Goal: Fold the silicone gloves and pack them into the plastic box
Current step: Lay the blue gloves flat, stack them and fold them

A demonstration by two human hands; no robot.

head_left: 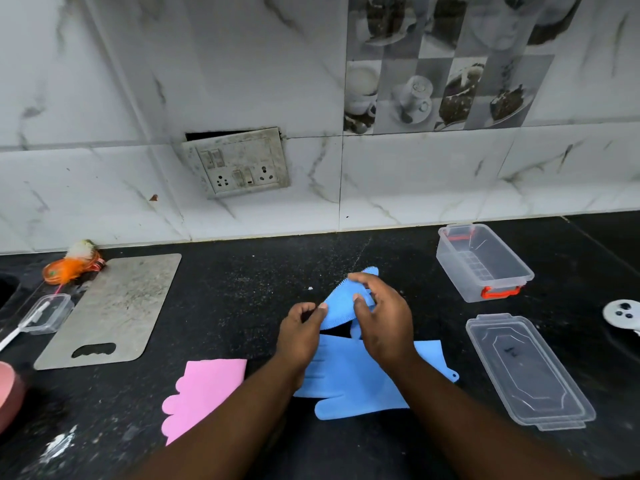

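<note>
Blue silicone glove point(341, 301) is pinched mid-fold above the dark surface point(242, 289) by left hand point(299, 332) and right hand point(381, 317) fingers, probably to fit the open plastic box point(485, 263) kept within reach at right.

Black counter point(242, 306): gloves point(349, 386), box point(483, 263), lid point(526, 370), board point(110, 310).

no readable text, labels or numbers

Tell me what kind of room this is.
Most likely a home kitchen: a dark stone counter against a marble-look tiled wall, a worn cutting board, and decorative tiles picturing cups and desserts.
</note>
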